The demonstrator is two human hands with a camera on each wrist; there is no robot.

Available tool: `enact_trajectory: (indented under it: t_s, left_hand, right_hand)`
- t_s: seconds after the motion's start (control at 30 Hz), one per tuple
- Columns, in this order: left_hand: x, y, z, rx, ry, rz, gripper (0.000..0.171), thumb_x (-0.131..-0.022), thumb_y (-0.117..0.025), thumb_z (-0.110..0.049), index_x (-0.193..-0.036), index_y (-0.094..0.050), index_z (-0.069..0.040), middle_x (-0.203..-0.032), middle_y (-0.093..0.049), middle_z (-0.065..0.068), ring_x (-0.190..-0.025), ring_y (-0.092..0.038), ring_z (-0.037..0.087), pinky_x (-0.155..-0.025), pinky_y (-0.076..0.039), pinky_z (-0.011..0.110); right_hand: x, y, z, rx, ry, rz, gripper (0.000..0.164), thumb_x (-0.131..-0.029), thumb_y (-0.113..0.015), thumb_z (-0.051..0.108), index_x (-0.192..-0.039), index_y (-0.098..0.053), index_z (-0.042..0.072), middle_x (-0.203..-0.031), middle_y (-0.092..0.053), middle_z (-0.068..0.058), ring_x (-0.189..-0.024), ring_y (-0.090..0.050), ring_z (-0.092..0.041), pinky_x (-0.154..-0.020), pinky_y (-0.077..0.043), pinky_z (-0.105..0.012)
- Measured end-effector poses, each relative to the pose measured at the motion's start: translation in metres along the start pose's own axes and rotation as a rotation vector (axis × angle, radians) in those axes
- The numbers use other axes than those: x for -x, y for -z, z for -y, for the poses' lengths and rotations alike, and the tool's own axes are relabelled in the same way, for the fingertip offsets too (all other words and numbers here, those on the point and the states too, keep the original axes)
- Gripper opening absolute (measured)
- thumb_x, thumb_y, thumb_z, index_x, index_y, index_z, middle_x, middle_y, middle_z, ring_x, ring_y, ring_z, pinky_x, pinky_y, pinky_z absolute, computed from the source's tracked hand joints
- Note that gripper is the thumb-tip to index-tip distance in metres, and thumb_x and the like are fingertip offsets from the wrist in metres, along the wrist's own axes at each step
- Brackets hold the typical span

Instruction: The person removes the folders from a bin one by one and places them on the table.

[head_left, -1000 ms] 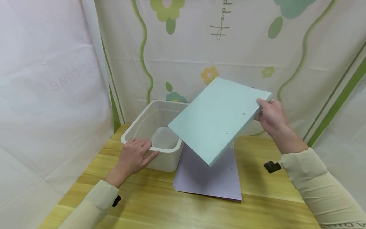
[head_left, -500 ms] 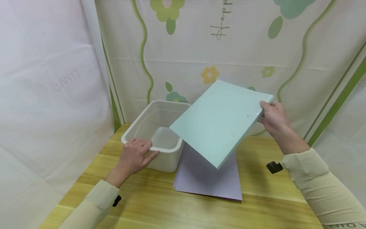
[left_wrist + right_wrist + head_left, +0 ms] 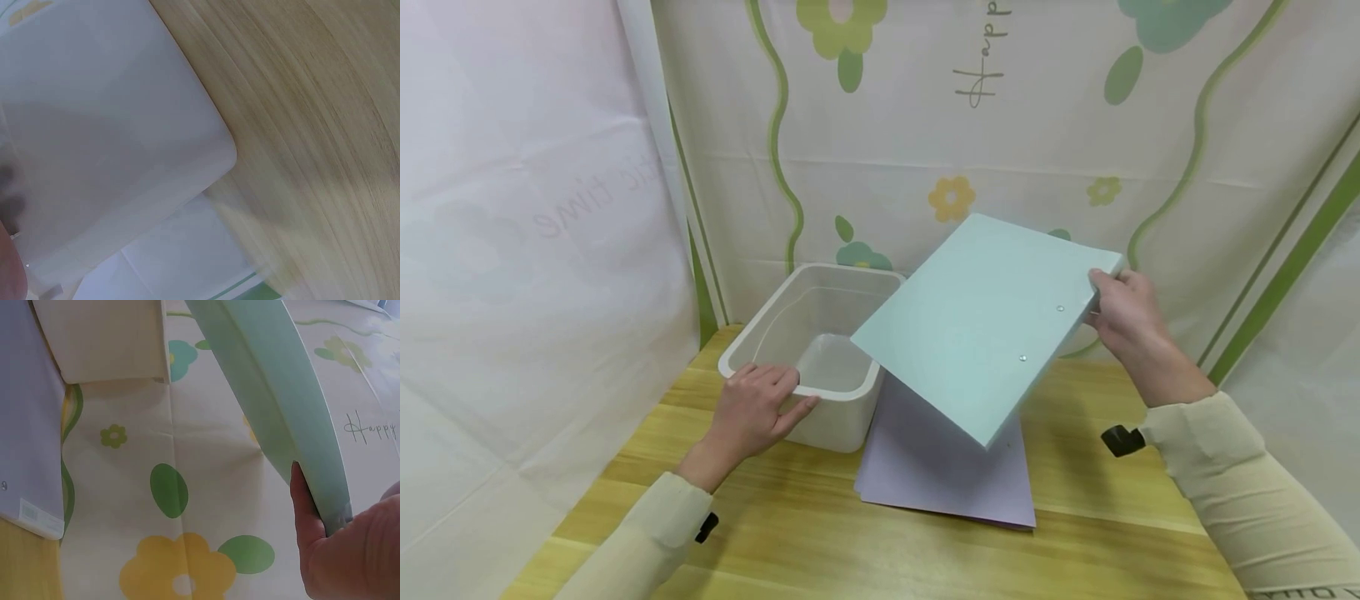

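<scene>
In the head view my right hand [image 3: 1127,312] pinches a mint-green file folder [image 3: 981,312] by its right-hand spine edge, thumb on the top cover. The folder is tilted in the air, its left corner near the bin's right rim. Two small rivets show near its spine. My left hand [image 3: 756,408] grips the near rim of a white plastic bin [image 3: 829,421], fingers over the edge and thumb along the outside. Below the green folder lies a lilac folder [image 3: 940,475] on the table, partly covered from view. The right wrist view shows the green folder [image 3: 275,394] edge-on above my fingers.
The bin stands at the back left of the wooden table [image 3: 820,550], near a printed curtain [image 3: 1037,125]. Another white curtain [image 3: 535,292] hangs along the left side. More than one lilac edge shows in the pile beside the bin.
My right hand has shifted slightly right and down with the green folder, uncovering more of the bin's right rim. The left hand stays on the rim.
</scene>
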State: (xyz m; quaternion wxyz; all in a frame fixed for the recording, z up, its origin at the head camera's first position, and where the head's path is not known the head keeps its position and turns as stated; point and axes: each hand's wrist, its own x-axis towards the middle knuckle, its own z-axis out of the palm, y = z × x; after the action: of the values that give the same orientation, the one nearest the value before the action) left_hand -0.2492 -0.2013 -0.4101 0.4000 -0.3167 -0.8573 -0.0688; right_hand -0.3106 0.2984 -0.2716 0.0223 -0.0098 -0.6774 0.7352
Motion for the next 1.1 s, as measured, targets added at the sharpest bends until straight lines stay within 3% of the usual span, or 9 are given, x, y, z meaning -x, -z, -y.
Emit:
enact_trajectory:
  t_s: [0.17,0.53,0.7,0.93,1.1]
  left_hand:
    - [0.001,-0.001,0.001,0.000,-0.001,-0.006,0.055,-0.105,-0.036,-0.063,-0.078,-0.043,-0.015,-0.065,-0.043,-0.005,-0.059,-0.051,0.017,-0.058,-0.042,0.039]
    - [0.002,0.003,0.001,0.001,0.012,0.004,0.056,-0.104,-0.035,-0.064,-0.078,-0.043,-0.015,-0.065,-0.041,-0.006,-0.059,-0.049,0.016,-0.058,-0.038,0.036]
    - [0.002,0.004,0.001,-0.002,0.017,0.018,0.056,-0.104,-0.035,-0.064,-0.078,-0.043,-0.015,-0.065,-0.041,-0.006,-0.059,-0.048,0.016,-0.059,-0.038,0.035]
    - [0.002,0.003,0.001,-0.002,0.008,0.001,0.056,-0.105,-0.035,-0.063,-0.078,-0.042,-0.014,-0.065,-0.039,-0.006,-0.057,-0.047,0.016,-0.058,-0.039,0.037]
    - [0.001,0.002,0.001,-0.001,0.014,0.007,0.056,-0.105,-0.035,-0.063,-0.078,-0.042,-0.014,-0.065,-0.038,-0.007,-0.057,-0.045,0.016,-0.058,-0.040,0.037]
  right_hand:
    - [0.001,0.001,0.000,0.010,-0.001,0.001,0.070,-0.110,-0.037,0.035,-0.162,-0.002,0.004,-0.168,-0.010,-0.015,-0.151,-0.026,-0.026,-0.117,-0.033,-0.040]
    - [0.001,0.003,-0.002,0.012,0.006,0.004,0.069,-0.110,-0.038,0.034,-0.163,-0.005,0.005,-0.169,-0.010,-0.014,-0.152,-0.025,-0.027,-0.120,-0.028,-0.044]
    - [0.002,0.008,0.000,-0.017,0.005,0.007,0.070,-0.110,-0.039,0.033,-0.163,-0.003,0.005,-0.170,-0.008,-0.011,-0.154,-0.020,-0.026,-0.121,-0.024,-0.044]
    - [0.002,0.016,0.003,-0.045,-0.013,-0.032,0.070,-0.109,-0.043,0.034,-0.162,-0.008,0.005,-0.168,-0.016,-0.009,-0.151,-0.027,-0.022,-0.115,-0.036,-0.033]
    - [0.002,0.021,0.007,-0.064,-0.019,-0.038,0.072,-0.109,-0.042,0.034,-0.162,-0.002,0.005,-0.170,-0.010,-0.008,-0.154,-0.021,-0.021,-0.120,-0.028,-0.037]
